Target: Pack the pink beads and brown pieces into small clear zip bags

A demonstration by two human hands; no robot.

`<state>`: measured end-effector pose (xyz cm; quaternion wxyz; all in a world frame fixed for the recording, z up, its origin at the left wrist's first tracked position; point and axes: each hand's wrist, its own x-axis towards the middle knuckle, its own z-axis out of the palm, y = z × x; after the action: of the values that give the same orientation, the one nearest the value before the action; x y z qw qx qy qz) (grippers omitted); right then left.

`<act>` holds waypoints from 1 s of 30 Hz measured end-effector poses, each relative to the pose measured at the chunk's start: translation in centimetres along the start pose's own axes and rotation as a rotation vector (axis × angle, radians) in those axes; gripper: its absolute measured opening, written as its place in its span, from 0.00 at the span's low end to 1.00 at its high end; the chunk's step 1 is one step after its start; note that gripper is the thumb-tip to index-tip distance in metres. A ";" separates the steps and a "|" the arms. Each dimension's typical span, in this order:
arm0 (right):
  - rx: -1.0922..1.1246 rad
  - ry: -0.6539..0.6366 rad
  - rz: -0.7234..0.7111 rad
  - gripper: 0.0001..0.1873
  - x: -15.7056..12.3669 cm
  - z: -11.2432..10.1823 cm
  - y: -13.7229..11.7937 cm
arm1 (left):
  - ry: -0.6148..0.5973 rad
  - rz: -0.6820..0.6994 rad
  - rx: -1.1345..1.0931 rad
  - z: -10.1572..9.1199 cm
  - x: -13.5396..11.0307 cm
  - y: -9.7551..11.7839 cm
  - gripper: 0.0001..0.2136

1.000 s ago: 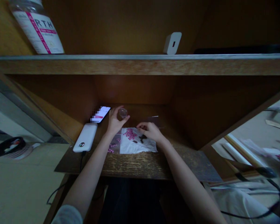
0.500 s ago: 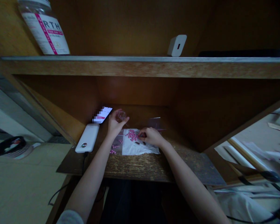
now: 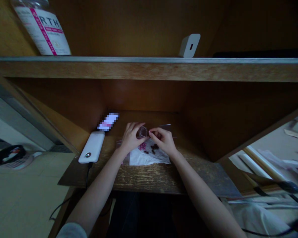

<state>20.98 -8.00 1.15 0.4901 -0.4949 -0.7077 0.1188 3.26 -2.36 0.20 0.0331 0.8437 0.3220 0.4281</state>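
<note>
While the left hand (image 3: 132, 138) holds a clear cup (image 3: 143, 132) between thumb and fingers, the thumb and finger of the right hand (image 3: 165, 140) meet just beside it. They seem to pinch a pink bead (image 3: 149, 132), but it is too tiny to be sure. The cup is above the back edge of the white paper (image 3: 144, 159). A pile of beads (image 3: 142, 146) is left on the paper, with dark bits (image 3: 153, 148) to its right. I cannot see if the cup has any inside. Wood shows between the paper and the front edge of the low shelf (image 3: 151, 178). A phone (image 3: 108, 121) and power bank (image 3: 91, 147) crowd the left edge, so the right has more room.
</note>
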 end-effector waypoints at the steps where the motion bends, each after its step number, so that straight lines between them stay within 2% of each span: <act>1: -0.007 0.006 -0.014 0.13 -0.1 0.1 -0.1 | -0.014 0.014 0.008 0.1 -0.1 0.1 0.26; 7: -0.059 -0.089 -0.054 0.14 -0.2 0.4 -0.4 | -0.081 0.023 0.018 0.3 -0.2 0.5 0.26; 9: -0.047 -0.064 -0.030 0.15 -0.2 0.2 -0.2 | -0.051 -0.021 -0.004 0.1 -0.1 0.4 0.26; 12: -0.043 -0.042 0.034 0.15 0.0 -0.1 0.1 | 0.062 -0.178 -0.121 -0.2 0.2 -0.3 0.25; 15: -0.160 -0.241 0.070 0.11 0.2 -0.3 0.4 | 0.166 -0.375 -0.400 -0.1 0.6 -1.4 0.23; 17: -0.282 -0.396 0.064 0.10 0.3 -0.2 0.6 | 0.179 -0.474 -0.640 -0.1 0.8 -1.8 0.21; 20: -0.392 -0.504 0.036 0.11 0.2 0.1 0.9 | 0.094 -0.563 -0.919 -0.6 1.0 -1.7 0.18; 24: -0.424 -0.527 0.033 0.11 0.0 0.5 1.1 | -0.064 -0.592 -1.065 -1.4 0.8 -1.1 0.19; 27: -0.431 -0.527 0.029 0.11 -0.1 0.7 1.2 | -0.105 -0.576 -1.060 -1.5 0.6 -1.1 0.19; 30: -0.435 -0.531 0.016 0.11 -0.1 0.9 1.3 | -0.049 -0.507 -0.875 -1.2 0.6 -1.1 0.21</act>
<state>21.07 -7.20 -0.23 0.1707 -0.5451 -0.8155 0.0937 2.11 -1.44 1.02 0.4939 0.6559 0.3063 0.4818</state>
